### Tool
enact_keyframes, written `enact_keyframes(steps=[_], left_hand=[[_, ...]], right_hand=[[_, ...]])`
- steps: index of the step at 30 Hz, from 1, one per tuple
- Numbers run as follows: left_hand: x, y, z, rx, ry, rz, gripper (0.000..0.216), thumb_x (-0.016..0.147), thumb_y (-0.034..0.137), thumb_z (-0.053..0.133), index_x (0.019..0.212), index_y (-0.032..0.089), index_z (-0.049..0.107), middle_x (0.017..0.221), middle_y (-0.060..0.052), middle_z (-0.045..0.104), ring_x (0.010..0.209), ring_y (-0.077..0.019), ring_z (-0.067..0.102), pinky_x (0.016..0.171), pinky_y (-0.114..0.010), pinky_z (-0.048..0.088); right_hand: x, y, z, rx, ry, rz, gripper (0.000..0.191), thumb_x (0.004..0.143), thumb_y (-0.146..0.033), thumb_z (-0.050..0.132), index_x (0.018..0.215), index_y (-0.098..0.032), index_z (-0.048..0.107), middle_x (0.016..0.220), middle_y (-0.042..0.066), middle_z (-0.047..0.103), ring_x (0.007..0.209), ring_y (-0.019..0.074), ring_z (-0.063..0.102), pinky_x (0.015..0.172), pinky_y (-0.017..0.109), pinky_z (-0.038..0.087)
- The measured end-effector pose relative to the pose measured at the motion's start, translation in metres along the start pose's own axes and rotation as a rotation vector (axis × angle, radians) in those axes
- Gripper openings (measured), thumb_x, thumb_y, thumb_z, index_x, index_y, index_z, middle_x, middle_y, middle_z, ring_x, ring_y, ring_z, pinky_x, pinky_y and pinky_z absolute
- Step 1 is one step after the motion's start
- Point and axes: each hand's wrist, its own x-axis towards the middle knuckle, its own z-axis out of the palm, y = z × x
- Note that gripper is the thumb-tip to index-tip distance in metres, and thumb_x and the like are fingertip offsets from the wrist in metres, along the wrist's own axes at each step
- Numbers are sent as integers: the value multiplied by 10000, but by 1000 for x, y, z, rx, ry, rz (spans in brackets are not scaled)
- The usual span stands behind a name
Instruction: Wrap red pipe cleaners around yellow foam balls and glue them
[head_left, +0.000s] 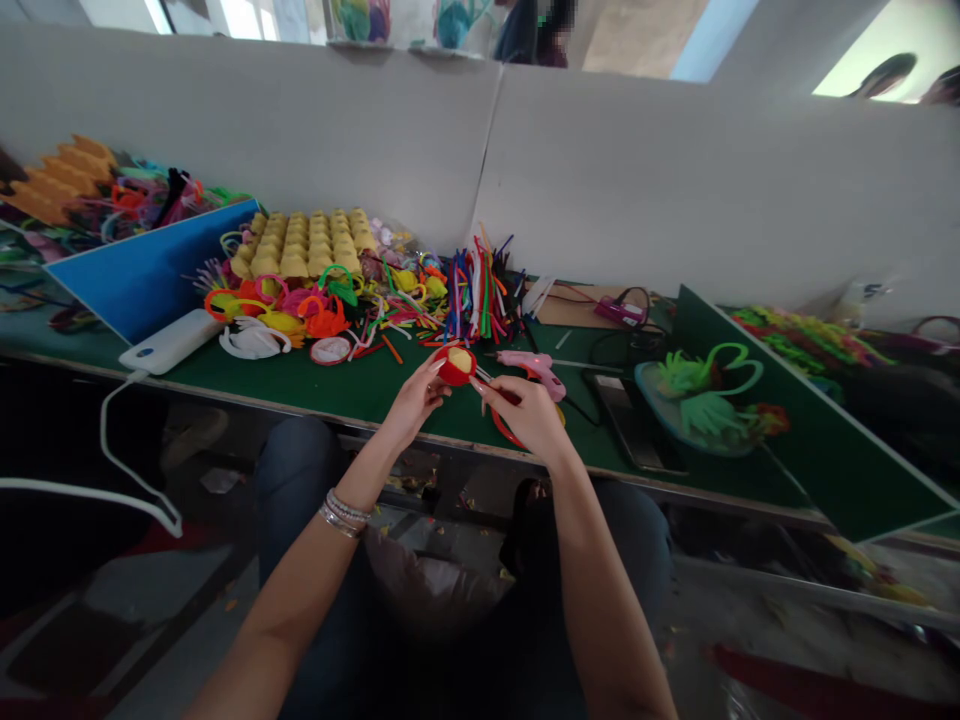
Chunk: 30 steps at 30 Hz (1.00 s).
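My left hand (417, 400) grips a small red round piece (457, 366) with a pale yellow centre, held just over the table's front edge. From the other side, my right hand (525, 410) pinches the right rim of the same piece between thumb and finger. Partly covered by that hand are scissors with orange-red handles (507, 428). A pink glue gun (534, 368) lies just behind it. Beyond the hands stands a thick bunch of colourful pipe cleaners (484, 290).
Left of the pipe cleaners are a yellow egg tray (300, 245), fuzzy craft pieces (281, 322), a white device with a cable (171, 342) and a blue board (154, 268). To the right are a phone (636, 425), a tray (664, 430) with green pieces, and a green divider (795, 420).
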Motion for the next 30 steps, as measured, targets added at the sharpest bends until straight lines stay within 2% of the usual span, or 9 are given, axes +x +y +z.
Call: enact_keyframes(steps=[6, 18, 30], left_hand=[[0, -1, 0, 0, -7, 17, 506, 771, 345, 591, 1256, 219, 516, 676, 19, 605, 539, -42, 511, 485, -139, 326], [-1, -4, -1, 67, -21, 70, 450, 772, 357, 598, 1207, 248, 567, 771, 10, 642, 576, -41, 520, 508, -143, 332], [-1, -9, 2, 106, 21, 82, 434, 781, 388, 588, 1192, 249, 581, 795, -3, 652, 590, -50, 526, 533, -147, 343]], right_hand=[[-1, -6, -1, -11, -31, 13, 406, 845, -470, 460, 598, -170, 579, 607, -1, 562, 554, 102, 446, 557, 229, 320], [-2, -10, -1, -82, -32, 0, 449, 864, -496, 419, 573, -181, 557, 592, 3, 564, 550, 109, 471, 558, 237, 316], [-2, -13, -2, -100, -54, 22, 461, 873, -483, 406, 551, -178, 532, 555, -5, 527, 529, 102, 448, 528, 231, 288]])
